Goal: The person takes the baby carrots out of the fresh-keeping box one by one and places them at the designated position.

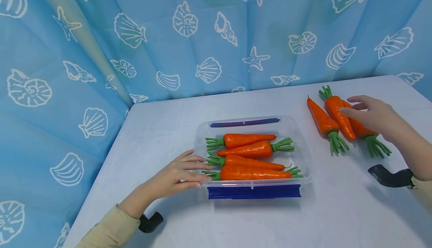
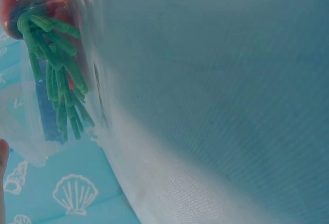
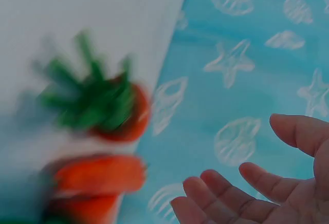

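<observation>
Carrots (image 1: 321, 119) near parted right fingers (image 3: 232, 193), left fingers (image 1: 194, 166) spread at box (image 1: 254, 192), head view only

Orange carrots (image 2: 13, 8) with green tops (image 2: 54, 54) lie in a clear box (image 2: 18, 126), a blue strip (image 2: 50, 116) near the tops. The left hand (image 2: 2, 178) barely shows at the edge. Shadowed white cloth (image 2: 216, 106) fills the right; a blue shell-print curtain (image 2: 95, 165) shows lower left.
</observation>
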A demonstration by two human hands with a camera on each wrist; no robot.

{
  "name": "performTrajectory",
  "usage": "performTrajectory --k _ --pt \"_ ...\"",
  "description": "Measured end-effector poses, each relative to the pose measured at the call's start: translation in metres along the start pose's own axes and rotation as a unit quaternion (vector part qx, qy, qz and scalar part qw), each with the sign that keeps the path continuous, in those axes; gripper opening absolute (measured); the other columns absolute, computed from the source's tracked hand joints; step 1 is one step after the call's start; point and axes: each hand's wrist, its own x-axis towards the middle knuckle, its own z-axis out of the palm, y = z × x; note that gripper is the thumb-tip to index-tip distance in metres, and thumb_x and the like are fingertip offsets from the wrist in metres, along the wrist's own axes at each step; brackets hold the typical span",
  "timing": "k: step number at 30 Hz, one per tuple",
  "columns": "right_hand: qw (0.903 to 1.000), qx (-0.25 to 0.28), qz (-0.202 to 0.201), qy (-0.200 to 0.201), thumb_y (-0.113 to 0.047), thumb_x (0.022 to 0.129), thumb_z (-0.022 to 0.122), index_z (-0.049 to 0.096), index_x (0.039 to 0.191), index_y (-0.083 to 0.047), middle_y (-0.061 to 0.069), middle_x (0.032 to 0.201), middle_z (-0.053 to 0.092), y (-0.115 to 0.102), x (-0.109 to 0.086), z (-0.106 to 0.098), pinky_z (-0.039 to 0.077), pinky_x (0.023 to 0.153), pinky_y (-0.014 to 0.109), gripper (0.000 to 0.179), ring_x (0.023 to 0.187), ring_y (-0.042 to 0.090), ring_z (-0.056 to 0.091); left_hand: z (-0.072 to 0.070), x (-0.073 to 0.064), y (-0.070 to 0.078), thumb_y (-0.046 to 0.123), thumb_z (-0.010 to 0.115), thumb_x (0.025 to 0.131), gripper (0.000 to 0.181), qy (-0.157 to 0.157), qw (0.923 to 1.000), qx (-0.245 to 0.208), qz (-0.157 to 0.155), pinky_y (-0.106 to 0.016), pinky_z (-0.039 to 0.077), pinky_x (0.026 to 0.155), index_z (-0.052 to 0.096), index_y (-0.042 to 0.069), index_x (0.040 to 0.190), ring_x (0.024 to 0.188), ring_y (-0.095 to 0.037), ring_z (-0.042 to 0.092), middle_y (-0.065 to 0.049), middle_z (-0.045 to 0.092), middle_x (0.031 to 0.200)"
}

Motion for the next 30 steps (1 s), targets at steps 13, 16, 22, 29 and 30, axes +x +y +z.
performTrajectory --k 13,16,22,29,30 --pt "0.9935 0.027 -0.098 -0.052 -0.054 0.088 0.049 0.027 0.141 -0.006 0.028 0.133 0.038 -0.087 -0.015 0.016 0.042 0.088 0.058 0.075 0.115 0.044 0.038 0.000 0.000 0.000 0.033 0.051 0.092 0.029 0.000 1.0000 -0.001 0.002 -0.055 0.028 0.103 0.069 0.015 0.108 0.114 -0.025 0.051 -0.005 0.064 0.115" --pt "0.9905 0.042 -0.109 -0.073 -0.052 0.088 0.050 0.028 0.141 -0.008 0.026 0.131 0.042 -0.102 -0.019 0.019 0.048 0.085 0.050 0.073 0.109 0.038 0.047 0.000 0.000 -0.001 0.035 0.049 0.093 0.032 -0.001 1.0000 -0.002 -0.002 -0.056 0.028 0.103 0.069 0.016 0.108 0.114 -0.025 0.051 -0.005 0.064 0.115" --pt "0.9792 0.085 -0.142 -0.118 -0.043 0.091 0.052 0.031 0.139 -0.007 0.024 0.129 0.047 -0.120 -0.024 0.032 0.053 0.079 0.040 0.064 0.103 0.031 0.055 0.001 0.000 -0.001 0.036 0.047 0.093 0.033 -0.001 1.0000 -0.004 -0.006 -0.056 0.028 0.103 0.069 0.016 0.108 0.115 -0.025 0.051 -0.005 0.064 0.115" --pt "0.9645 0.113 -0.155 -0.181 -0.038 0.090 0.055 0.034 0.137 -0.007 0.022 0.128 0.049 -0.133 -0.032 0.047 0.054 0.078 0.038 0.060 0.099 0.025 0.058 0.001 -0.001 -0.001 0.036 0.048 0.093 0.033 0.000 1.0000 -0.001 -0.004 -0.055 0.028 0.104 0.069 0.016 0.107 0.114 -0.025 0.051 -0.005 0.064 0.115" --pt "0.9621 0.116 -0.156 -0.191 -0.038 0.090 0.055 0.034 0.138 -0.007 0.022 0.128 0.049 -0.134 -0.033 0.048 0.054 0.078 0.038 0.061 0.099 0.025 0.058 0.001 -0.001 -0.001 0.035 0.049 0.093 0.032 0.001 1.0000 0.002 -0.001 -0.055 0.028 0.103 0.069 0.016 0.107 0.114 -0.025 0.051 -0.005 0.064 0.114"
